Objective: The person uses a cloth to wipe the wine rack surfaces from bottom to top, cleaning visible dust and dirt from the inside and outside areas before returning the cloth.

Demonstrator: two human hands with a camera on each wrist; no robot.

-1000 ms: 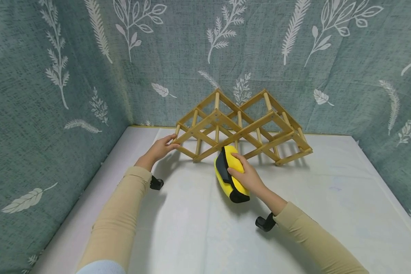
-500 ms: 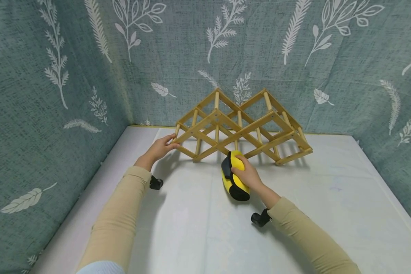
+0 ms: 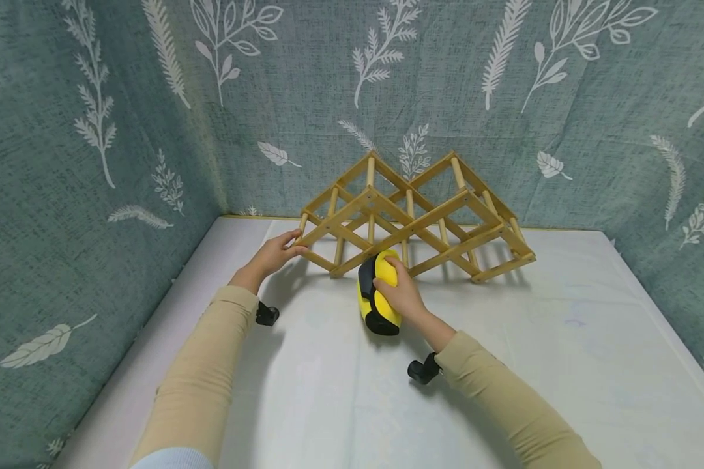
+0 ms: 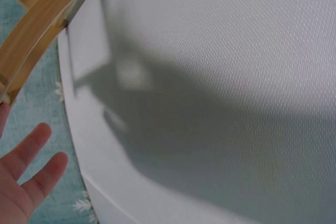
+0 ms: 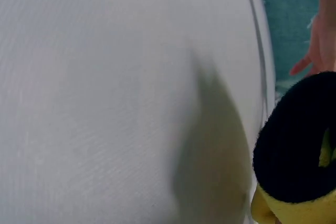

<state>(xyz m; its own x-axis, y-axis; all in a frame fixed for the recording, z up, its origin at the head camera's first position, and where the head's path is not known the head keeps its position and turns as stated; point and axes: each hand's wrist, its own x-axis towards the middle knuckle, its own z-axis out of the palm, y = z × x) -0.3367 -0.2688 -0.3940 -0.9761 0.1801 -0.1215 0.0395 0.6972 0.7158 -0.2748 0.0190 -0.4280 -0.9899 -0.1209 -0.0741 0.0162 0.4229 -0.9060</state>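
Positioning seems underway: the right hand [image 3: 405, 297] grips the toy [image 3: 373, 303], the left hand [image 3: 272, 255] pinches the rack [image 3: 410, 228] at left; aligning is likely needed next.

The person's right grip [image 3: 403, 294] holds a yellow-and-black plush toy [image 3: 368, 279] by its right side, close to the lower front of a wooden lattice rack [image 3: 412, 227]; whether the two touch, I can't tell. Over at the rack's left end, the left grip [image 3: 272, 256] pinches the corner. Two peaks high, the rack stands on the white desk [image 3: 317, 391] before a teal cloth wall [image 3: 311, 78] printed with white leaves. Both sleeves [image 3: 205, 352] are tan, a black device [image 3: 424, 369] at each wrist.
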